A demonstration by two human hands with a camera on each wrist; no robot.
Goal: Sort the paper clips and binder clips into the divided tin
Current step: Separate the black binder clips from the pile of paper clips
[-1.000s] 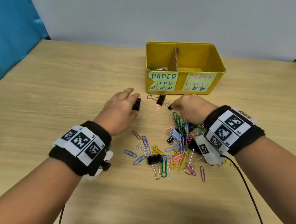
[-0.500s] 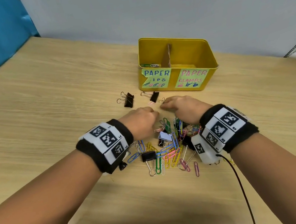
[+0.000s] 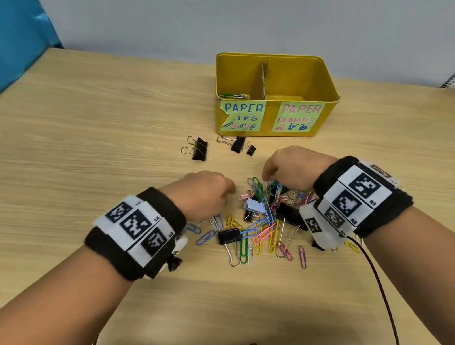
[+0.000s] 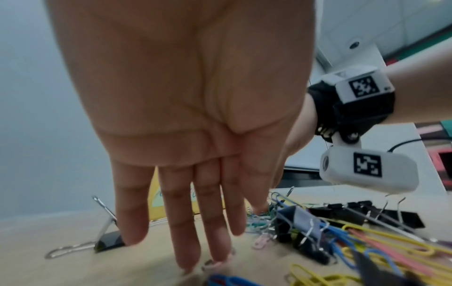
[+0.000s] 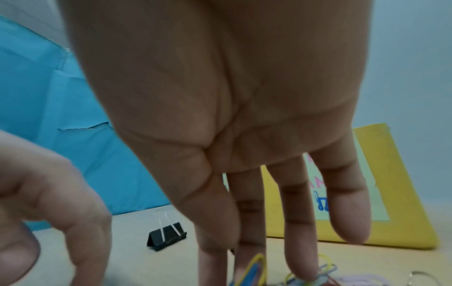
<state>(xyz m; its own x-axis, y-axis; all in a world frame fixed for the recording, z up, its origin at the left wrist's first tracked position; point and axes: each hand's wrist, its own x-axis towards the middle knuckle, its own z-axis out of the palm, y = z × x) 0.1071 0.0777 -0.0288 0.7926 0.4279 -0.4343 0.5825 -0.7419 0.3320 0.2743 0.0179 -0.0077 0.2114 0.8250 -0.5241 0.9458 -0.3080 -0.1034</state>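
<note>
I'm reaching both hands, left hand [image 3: 208,193] and right hand [image 3: 294,167], fingers straight and holding nothing, into the clip pile [image 3: 258,221]. The tin [image 3: 322,79] is holding just a couple of paper clips [image 3: 233,96]; three binder clips [image 3: 198,148] are waiting beside it, so I'm barely starting.

Tin [image 3: 323,88] labels: "PAPER …IPS", seemingly "PAPER CLAMPS"

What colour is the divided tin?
Yellow; the divided tin shows best in the head view.

Three binder clips [image 3: 217,146] lie on the table [image 3: 83,153] between the pile [image 3: 260,220] and the tin [image 3: 277,116]; the table's left part is free.
</note>
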